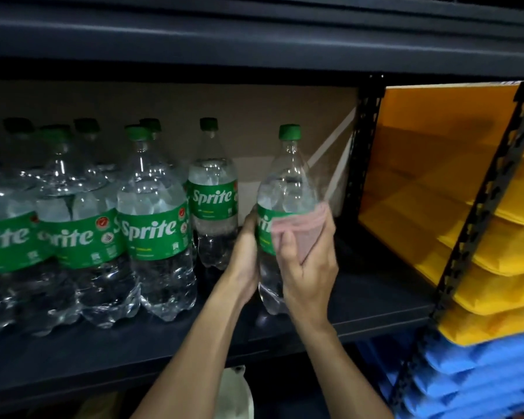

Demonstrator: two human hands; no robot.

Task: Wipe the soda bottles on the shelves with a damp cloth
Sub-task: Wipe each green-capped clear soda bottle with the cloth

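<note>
Just right of the frame's centre, a soda bottle (288,182) stands on the dark shelf (369,300). The left hand (245,255) grips its left side, fingers curled behind it. The right hand (310,273) presses a pink cloth (301,226) onto the label, fingers (286,247) curled over the cloth. Other bottles (152,225) fill the left.

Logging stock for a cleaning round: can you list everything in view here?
Held bottle: one, clear, green cap and label, right end of row.
Other bottles: at least six, same colours, left of it.
Cloth: one, pink, against its label.
Shelf: one, dark, under bottles.
Cardboard: one, brown, behind bottles.
Yellow envelopes: stack, right bay.
Blue envelopes: stack, beneath yellow.
Left hand: grips bottle.
Right hand: holds cloth.
</note>
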